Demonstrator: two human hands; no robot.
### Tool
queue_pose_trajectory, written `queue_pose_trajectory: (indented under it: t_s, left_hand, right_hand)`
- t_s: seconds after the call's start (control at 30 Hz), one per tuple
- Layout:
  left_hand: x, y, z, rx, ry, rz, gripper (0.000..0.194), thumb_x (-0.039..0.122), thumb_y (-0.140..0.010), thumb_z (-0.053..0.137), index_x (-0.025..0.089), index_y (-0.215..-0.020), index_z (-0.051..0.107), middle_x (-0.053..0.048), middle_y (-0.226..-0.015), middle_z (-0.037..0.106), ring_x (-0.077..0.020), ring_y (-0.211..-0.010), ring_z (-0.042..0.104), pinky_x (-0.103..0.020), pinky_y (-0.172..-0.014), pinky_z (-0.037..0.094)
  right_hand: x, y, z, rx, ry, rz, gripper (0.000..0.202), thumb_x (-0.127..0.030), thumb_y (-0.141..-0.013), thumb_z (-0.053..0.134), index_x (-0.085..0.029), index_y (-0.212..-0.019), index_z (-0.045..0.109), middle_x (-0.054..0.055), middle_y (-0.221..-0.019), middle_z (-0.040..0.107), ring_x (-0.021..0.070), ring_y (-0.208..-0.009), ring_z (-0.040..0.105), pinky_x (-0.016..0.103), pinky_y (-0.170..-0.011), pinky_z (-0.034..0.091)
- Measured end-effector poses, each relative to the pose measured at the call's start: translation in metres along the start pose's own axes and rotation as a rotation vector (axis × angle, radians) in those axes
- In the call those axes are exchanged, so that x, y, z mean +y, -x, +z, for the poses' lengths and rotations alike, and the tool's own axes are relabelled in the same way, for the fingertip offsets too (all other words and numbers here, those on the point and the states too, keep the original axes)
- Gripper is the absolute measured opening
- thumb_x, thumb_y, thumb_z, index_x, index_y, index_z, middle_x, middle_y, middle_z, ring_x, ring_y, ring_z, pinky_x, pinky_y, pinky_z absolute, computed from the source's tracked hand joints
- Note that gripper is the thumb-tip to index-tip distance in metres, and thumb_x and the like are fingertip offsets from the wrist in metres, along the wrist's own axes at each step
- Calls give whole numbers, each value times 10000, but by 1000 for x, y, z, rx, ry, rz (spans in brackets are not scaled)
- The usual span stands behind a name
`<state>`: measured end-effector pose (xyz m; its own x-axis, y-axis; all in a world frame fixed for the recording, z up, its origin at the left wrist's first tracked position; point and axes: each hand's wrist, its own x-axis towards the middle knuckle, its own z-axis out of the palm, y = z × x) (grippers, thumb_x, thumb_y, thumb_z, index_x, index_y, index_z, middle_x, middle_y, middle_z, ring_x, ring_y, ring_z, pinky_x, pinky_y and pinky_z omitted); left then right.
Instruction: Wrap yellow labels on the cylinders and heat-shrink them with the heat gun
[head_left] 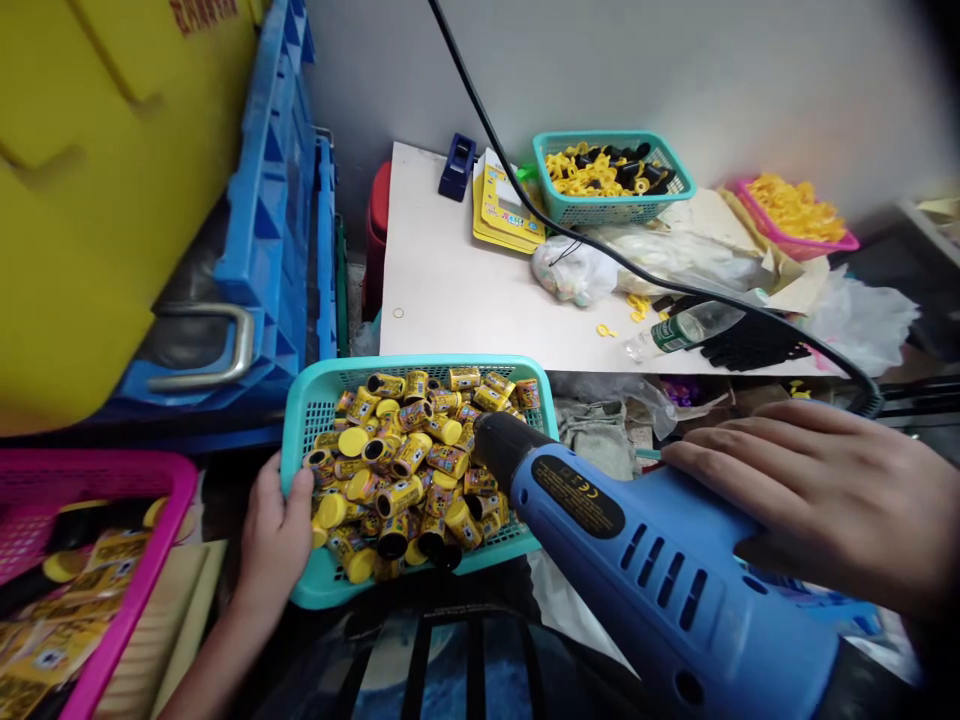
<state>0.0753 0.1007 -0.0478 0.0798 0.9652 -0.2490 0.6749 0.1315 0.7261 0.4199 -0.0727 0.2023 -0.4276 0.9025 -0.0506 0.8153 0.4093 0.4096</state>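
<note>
My left hand [276, 520] grips the left rim of a turquoise plastic basket [306, 585], thumb over the edge. In the basket lies a heap of small cylinders [401, 495] with printed yellow wraps, some showing yellow caps and others dark open ends. My right hand [817, 490] is closed round the handle of a blue heat gun [630, 540], its fingers partly hidden behind the tool. The black nozzle [506, 440] points left over the heap, above the basket's right side. A black cord [645, 270] arcs across the view near the right hand.
At left stand a magenta basket [161, 560] of wrapped pieces, a yellow bin [112, 200] and blue crates [270, 230]. The white table [465, 310] bears another turquoise basket [615, 210], a pink basket [847, 242] of yellow parts, a bottle [675, 330] and plastic bags [574, 270].
</note>
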Motion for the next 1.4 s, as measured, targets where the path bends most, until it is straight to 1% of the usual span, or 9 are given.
queue_pose_trajectory:
  t_s: [0.2, 0.4, 0.53, 0.67, 0.8, 0.9, 1.13, 1.3, 1.4]
  left_hand:
    - [-3, -2, 3, 19, 13, 22, 675, 544, -846, 374, 78, -1306, 539, -211, -1233, 624, -363, -1156, 590, -520, -1030, 452]
    - [-19, 3, 6, 213, 33, 237, 662, 499, -889, 440, 139, -1444, 415, -200, -1417, 486, -354, -1327, 472, -529, -1105, 396]
    - [19, 9, -9, 359, -26, 573, 486, 299, -900, 540, 284, -1383, 497, -94, -1362, 544, -284, -1312, 487, -493, -1143, 367]
    - [107, -9, 4, 48, -82, 1092, 312, 184, -927, 485, 277, -1170, 657, -43, -1105, 688, -231, -1086, 611, -421, -1006, 471]
    - [169, -40, 52, -387, -478, 1218, 424, 170, -956, 403, 173, -1358, 537, -114, -1369, 566, -274, -1225, 490, -440, -1009, 440]
    - [172, -53, 69, -455, -711, 1216, 390, 140, -910, 459, 157, -1279, 587, -142, -1347, 554, -305, -1188, 481, -438, -941, 453]
    - [146, -54, 39, -304, -826, 1198, 324, 354, -963, 468, 160, -840, 697, -115, -878, 660, -276, -900, 557, -407, -791, 441]
    - [170, -51, 57, -415, -816, 1407, 298, 85, -924, 462, 171, -1133, 657, -111, -1151, 680, -256, -1030, 538, -356, -763, 417]
    - [183, -59, 68, -520, -912, 1442, 221, 89, -907, 516, 151, -1044, 679, -108, -1006, 703, -250, -974, 545, -343, -717, 403]
  right_hand:
    - [-9, 0, 11, 3, -45, 83, 297, -300, -988, 290, -158, -1128, 510, 18, -1010, 610, 170, -934, 500, 348, -878, 389]
    - [-5, 19, 10, -22, -26, 151, 339, -344, -991, 266, -181, -1144, 520, 7, -1062, 614, 154, -962, 528, 335, -869, 392]
    - [3, 28, 3, -23, -28, 84, 294, -285, -975, 309, -163, -1134, 524, 25, -1059, 614, 156, -955, 523, 344, -874, 388]
    - [3, 33, 2, -9, -25, 61, 302, -295, -978, 298, -144, -1113, 522, 47, -1027, 613, 173, -941, 515, 362, -871, 386]
    - [-2, 40, 6, -7, -51, 140, 311, -284, -975, 280, -179, -1118, 536, 19, -1056, 618, 177, -932, 532, 365, -859, 387]
    - [-4, 46, 7, -11, -57, 167, 317, -286, -979, 264, -177, -1103, 534, 28, -1040, 619, 179, -924, 534, 370, -858, 376]
    - [0, 48, 13, 25, -19, 114, 279, -245, -986, 278, -146, -1107, 510, 30, -1016, 613, 161, -936, 532, 348, -853, 383]
    - [2, 42, 18, 58, -12, 111, 266, -256, -981, 319, -160, -1118, 526, 13, -1025, 615, 158, -927, 533, 345, -853, 377]
    - [-1, 42, 16, 38, -40, 129, 317, -272, -990, 279, -164, -1098, 558, 20, -1025, 620, 159, -922, 547, 347, -857, 376]
